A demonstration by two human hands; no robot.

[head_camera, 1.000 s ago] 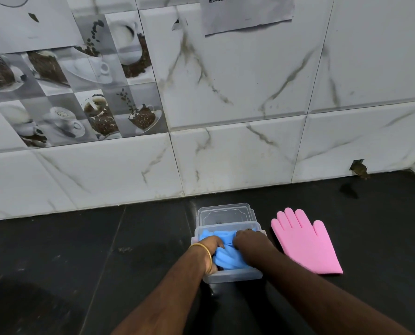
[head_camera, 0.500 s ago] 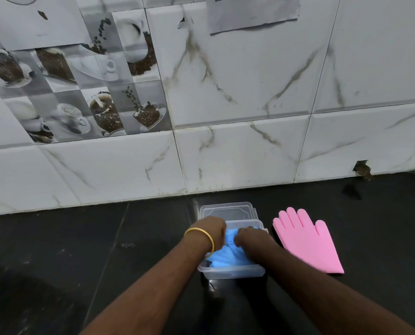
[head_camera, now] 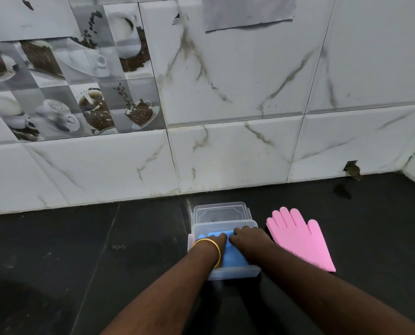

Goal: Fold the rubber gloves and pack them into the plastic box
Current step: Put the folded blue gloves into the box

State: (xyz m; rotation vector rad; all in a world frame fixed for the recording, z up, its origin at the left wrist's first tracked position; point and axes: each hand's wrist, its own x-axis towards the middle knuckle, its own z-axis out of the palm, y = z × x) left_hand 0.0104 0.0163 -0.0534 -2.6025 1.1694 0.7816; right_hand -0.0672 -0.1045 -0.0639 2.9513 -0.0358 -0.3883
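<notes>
A folded blue rubber glove (head_camera: 235,255) lies inside the clear plastic box (head_camera: 238,272) on the black counter. Both my hands are in the box on top of it. My left hand (head_camera: 215,239), with a gold bangle on the wrist, bends its fingers down over the glove's far left part; its fingertips are hidden. My right hand (head_camera: 248,235) curls its fingers over the glove's far right edge by the box's back wall. A pink rubber glove (head_camera: 298,240) lies flat and unfolded just right of the box, fingers pointing to the wall.
The box's clear lid (head_camera: 219,212) lies behind the box, toward the marble-tiled wall (head_camera: 226,153). The black counter (head_camera: 80,262) stretches left and right. A small hole (head_camera: 351,166) shows in the wall's base at the right.
Both hands have pushed deeper into the box, and the blue glove sits lower and flatter in it. My left hand has moved from the glove's top down into the box.
</notes>
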